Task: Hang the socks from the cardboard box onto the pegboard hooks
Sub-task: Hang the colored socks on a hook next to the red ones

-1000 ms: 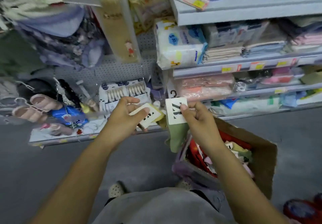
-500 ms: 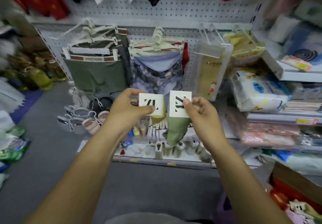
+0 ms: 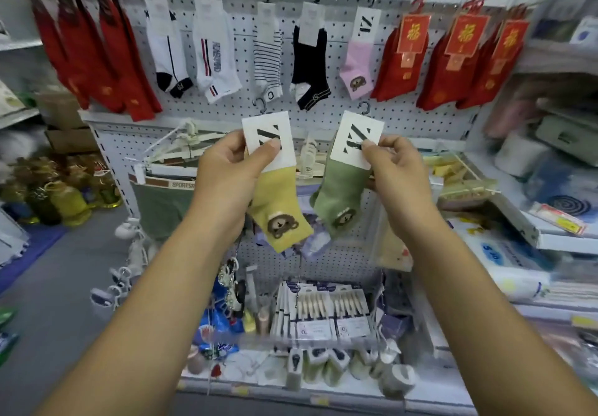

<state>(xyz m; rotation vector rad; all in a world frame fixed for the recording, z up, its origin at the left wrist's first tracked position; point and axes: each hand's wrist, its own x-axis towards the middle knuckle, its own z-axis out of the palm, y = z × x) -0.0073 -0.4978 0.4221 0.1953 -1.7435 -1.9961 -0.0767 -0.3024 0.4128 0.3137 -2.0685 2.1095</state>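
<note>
My left hand (image 3: 226, 176) pinches the white "TZ" card of a yellow sock (image 3: 280, 211) with a brown bear on it. My right hand (image 3: 394, 172) pinches the card of a green sock (image 3: 339, 195) with the same bear. Each card has a small hook at its top. Both socks hang in front of the white pegboard (image 3: 336, 91), just below its row of hooks. A pink sock (image 3: 357, 66) with a bear and the same card hangs on a hook above the green one. The cardboard box is out of view.
Red socks (image 3: 94, 53), white socks (image 3: 168, 49), striped socks (image 3: 268, 59) and a black sock (image 3: 309, 62) fill the top hooks, and more red packs (image 3: 453, 59) hang to the right. Hangers with underwear (image 3: 161, 195) sit lower left. Shelves (image 3: 530, 228) of goods jut out at right.
My view has swung up from the box and lower shelf to the pegboard. Both hands have risen with their socks, which now hang apart just under the sock row.
</note>
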